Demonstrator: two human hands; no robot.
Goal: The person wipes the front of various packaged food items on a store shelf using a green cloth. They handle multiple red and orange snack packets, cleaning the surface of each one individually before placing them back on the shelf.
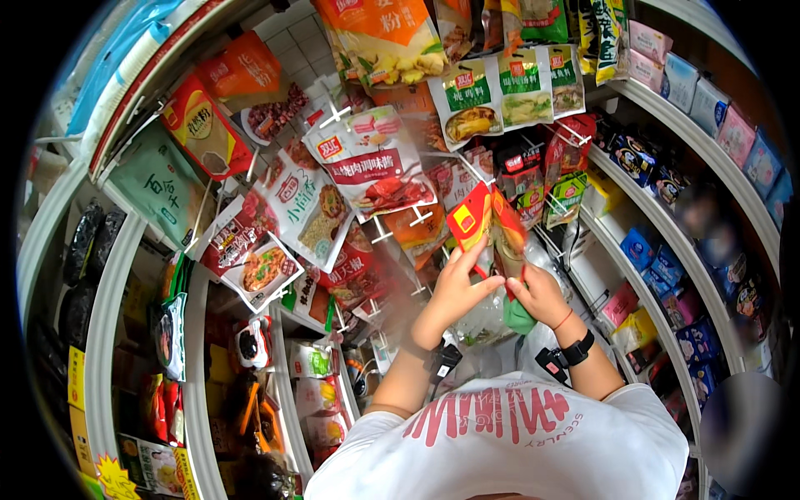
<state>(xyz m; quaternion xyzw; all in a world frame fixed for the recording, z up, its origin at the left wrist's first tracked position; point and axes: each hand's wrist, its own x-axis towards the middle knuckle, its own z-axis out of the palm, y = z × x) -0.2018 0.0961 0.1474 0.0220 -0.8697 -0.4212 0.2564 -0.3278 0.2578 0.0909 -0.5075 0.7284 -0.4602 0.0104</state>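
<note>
My left hand (455,289) is closed on a red seasoning packet (471,215) with a yellow label, its thumb reaching toward the other hand. Close beside it, my right hand (540,295) grips a second red and yellow packet (507,218), blurred and partly turned edge-on. A green piece (518,317) shows just below the right hand; what it belongs to is hidden. Both packets are held upright in front of a hanging rack. A white and red sauce pouch (370,160) hangs on a hook to the left of them.
White hooks (382,229) stick out from the rack among several hanging spice bags. Green and white soup seasoning packets (525,90) hang above. Curved white shelf edges (667,283) run along the right, with blue packs (664,267) on them. More shelves (197,358) stand at left.
</note>
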